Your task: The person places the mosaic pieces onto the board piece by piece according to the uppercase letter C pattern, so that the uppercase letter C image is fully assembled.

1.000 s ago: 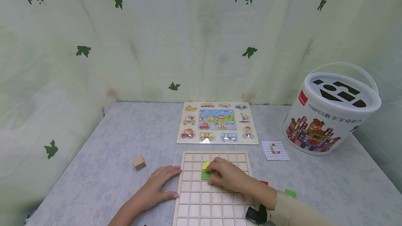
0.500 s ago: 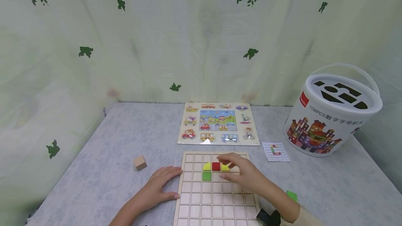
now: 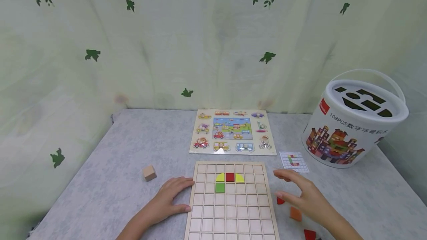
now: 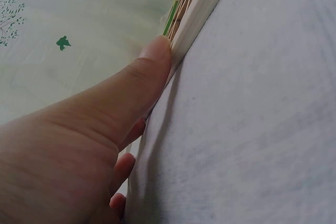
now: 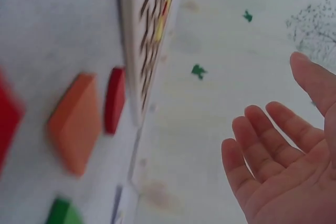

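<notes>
A wooden grid board [image 3: 230, 210] lies on the table. Set in its upper cells are a yellow quarter-round piece [image 3: 220, 177], a red square [image 3: 230, 177], another yellow quarter-round [image 3: 239, 178] and a green square [image 3: 220, 187]. My left hand [image 3: 170, 195] rests against the board's left edge, its thumb [image 4: 157, 51] touching the side. Off the board's right edge hovers my right hand [image 3: 305, 195], fingers apart and holding nothing. Below and beside it lie a red piece [image 3: 280, 200], an orange piece [image 3: 295, 213] and another red piece [image 3: 310, 234]. A green piece [image 5: 64, 212] shows in the right wrist view.
A picture puzzle [image 3: 232, 147] lies behind the grid board. To its right are a small pattern card [image 3: 294, 162] and a white lidded bucket [image 3: 353, 128]. A plain wooden cube [image 3: 149, 173] sits at the left. A curtain [image 3: 213, 47] hangs behind the table.
My right hand has left the board and moved right, over the loose pieces. The red square and right yellow piece, covered at first, now show on the grid. My left hand stays put.
</notes>
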Motion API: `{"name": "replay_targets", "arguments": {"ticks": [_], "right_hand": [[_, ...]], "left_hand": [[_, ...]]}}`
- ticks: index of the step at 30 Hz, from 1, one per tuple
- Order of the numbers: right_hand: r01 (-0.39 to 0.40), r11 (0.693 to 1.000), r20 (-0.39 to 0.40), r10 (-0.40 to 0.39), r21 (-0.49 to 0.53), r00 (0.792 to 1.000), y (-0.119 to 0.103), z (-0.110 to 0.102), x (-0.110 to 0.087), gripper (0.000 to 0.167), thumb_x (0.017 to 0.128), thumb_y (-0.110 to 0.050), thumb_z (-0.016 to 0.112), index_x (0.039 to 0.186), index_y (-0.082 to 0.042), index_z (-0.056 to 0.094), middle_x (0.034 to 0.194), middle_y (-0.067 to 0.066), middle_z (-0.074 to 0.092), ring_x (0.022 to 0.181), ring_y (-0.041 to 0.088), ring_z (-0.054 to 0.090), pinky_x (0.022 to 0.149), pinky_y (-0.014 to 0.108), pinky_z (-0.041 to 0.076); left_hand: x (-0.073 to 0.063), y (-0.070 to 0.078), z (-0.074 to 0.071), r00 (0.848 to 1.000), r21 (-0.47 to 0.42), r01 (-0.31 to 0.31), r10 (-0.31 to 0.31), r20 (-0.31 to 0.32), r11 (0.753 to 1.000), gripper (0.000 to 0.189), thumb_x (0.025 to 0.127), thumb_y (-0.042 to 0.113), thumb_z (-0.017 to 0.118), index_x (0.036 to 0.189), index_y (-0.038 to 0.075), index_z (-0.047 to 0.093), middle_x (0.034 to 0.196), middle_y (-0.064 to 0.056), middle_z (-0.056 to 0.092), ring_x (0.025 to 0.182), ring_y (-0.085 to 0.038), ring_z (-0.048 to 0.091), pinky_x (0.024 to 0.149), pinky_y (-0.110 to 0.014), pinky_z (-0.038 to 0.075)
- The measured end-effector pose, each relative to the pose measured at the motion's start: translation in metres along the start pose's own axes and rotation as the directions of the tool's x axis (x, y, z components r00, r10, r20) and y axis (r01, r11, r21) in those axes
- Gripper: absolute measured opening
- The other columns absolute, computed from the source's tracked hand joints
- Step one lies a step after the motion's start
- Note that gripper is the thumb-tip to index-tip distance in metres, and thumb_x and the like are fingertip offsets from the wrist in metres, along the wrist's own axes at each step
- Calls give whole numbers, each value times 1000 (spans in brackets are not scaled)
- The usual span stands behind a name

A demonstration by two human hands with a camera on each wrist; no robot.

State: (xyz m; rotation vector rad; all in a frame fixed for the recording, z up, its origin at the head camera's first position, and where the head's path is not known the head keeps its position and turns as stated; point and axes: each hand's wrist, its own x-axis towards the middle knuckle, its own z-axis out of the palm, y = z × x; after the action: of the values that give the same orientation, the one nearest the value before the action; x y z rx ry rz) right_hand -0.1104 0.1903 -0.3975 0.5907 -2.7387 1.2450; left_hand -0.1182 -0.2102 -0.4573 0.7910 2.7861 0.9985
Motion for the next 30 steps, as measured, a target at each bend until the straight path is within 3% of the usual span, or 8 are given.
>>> {"name": "replay_targets", "arguments": {"ticks": [5, 9, 18, 23, 30], "right_hand": [[-91, 995, -1, 91, -48, 996, 15, -8, -15, 47, 77, -26, 70, 119, -13, 55, 113, -4, 58, 99, 19, 52, 80, 42, 47], [-192, 980, 34, 193, -44, 981, 29, -14, -24, 48, 78, -28, 70, 120, -11, 54, 114, 2, 57, 101, 23, 52, 82, 44, 46], [-417, 907, 130, 420, -48, 898, 55, -23, -38, 57, 73, -32, 73, 119, -4, 53, 117, 10, 55, 102, 26, 51, 81, 42, 48], [-478, 873, 169, 488, -99, 856, 66, -23, -46, 60, 66, -31, 77, 115, -4, 55, 116, 10, 54, 105, 29, 49, 84, 45, 45], [-504, 841, 204, 538, -195, 818, 76, -24, -47, 43, 67, -24, 77, 101, -7, 59, 102, 3, 52, 94, 21, 49, 83, 43, 46]], "left_hand": [[0, 0, 1, 1000, -3, -5, 5, -3, 1000, 68, 74, 51, 64, 131, 19, 46, 134, 4, 42, 126, -26, 31, 101, -43, 16], [0, 0, 1, 1000, 3, 1, -1, -1, 1000, 69, 74, 52, 63, 131, 19, 46, 134, 4, 42, 126, -25, 31, 102, -42, 16], [0, 1, 0, 1000, 4, -1, 1, -9, 1000, 69, 74, 52, 64, 131, 18, 46, 134, 2, 42, 126, -27, 31, 101, -51, 20], [0, 1, 1, 1000, 5, -5, 5, -13, 1000, 69, 73, 52, 64, 131, 18, 47, 134, 3, 42, 126, -27, 31, 101, -49, 19], [0, 1, 0, 1000, -3, 5, -5, -7, 1000, 69, 73, 52, 64, 131, 18, 46, 134, 3, 42, 126, -27, 30, 101, -50, 19]]}}
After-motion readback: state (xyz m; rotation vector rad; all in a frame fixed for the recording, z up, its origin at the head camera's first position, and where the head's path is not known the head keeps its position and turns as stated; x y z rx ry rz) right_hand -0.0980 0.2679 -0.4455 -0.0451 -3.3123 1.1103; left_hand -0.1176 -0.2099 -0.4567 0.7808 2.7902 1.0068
